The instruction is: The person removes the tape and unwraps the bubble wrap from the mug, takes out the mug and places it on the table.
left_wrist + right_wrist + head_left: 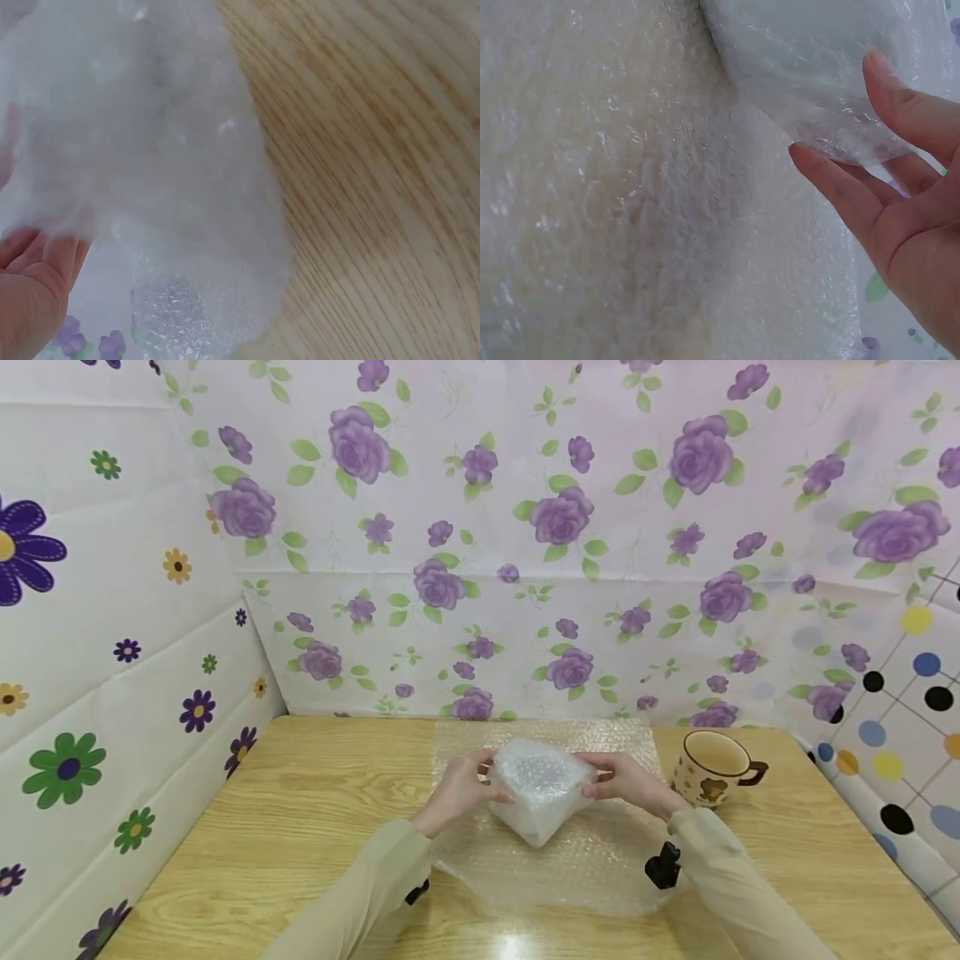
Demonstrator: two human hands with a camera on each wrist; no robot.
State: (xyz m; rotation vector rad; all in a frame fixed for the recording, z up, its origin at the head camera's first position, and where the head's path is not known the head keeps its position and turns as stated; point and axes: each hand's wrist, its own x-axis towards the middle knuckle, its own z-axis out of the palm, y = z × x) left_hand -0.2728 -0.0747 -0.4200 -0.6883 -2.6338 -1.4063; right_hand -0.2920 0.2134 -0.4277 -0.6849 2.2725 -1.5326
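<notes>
Right now both hands are on the whitish, pointed bundle of clear bubble wrap (540, 789), which sits squarely between them, over a flat, see-through bubble-wrap sheet (555, 872) spread toward the far edge of the pale wood-grain table (322, 777). From where I stand, the bundle looks widest from hand to hand, with one corner pointing at the table's near edge. Neither hand is nearer: the left hand (459, 789) grips its left side, thumb in front, and the right hand (630, 782) pinches the opposite corner between thumb and fingers. Whether the bundle touches the sheet below, I can't tell. Toward the far right corner, just beyond the right wrist, stands a cream mug with a brown rim and handle (707, 767).
</notes>
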